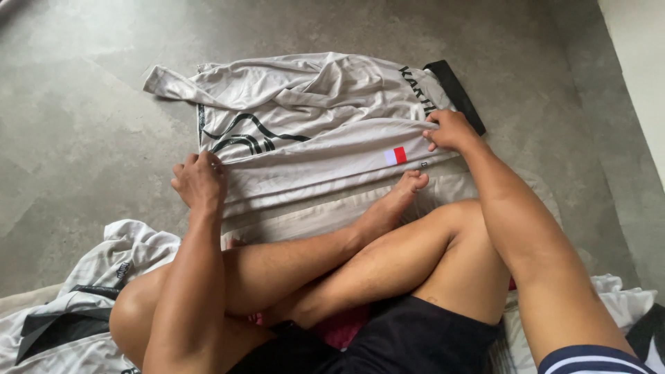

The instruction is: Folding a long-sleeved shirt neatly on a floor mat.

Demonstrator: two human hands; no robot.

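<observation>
Head view, looking down: we record a person seated cross-legged on a grey floor (76, 138), both hands on a pale grey jersey (312, 131) spread flat just ahead of the legs.

Left hand (199, 181): fingers curled together and clamped on the near-left edge of the jersey. The cloth runs away from this hand toward the other one and up from it, away from the body.

Right hand (450, 130): fingers closed, pinching the near-right edge beside a small red and white patch (395, 156). A black collar band (454, 93) lies just beyond this hand.

We note the jersey's long axis runs crosswise, from one hand to the other, with a folded band of cloth stretched between them. Each hand holds its own end; neither is nearer overall. A loose sleeve (173, 83) trails beyond the left hand.

A bare foot (402, 194) rests on a cream sheet (312, 218) just under the held edge, inward of the right hand. We judge room toward the body tight because of the legs; bare floor lies open beyond the jersey and outward of the left hand. More white garments (83, 291) are heaped behind the left hand, beside the knee.
</observation>
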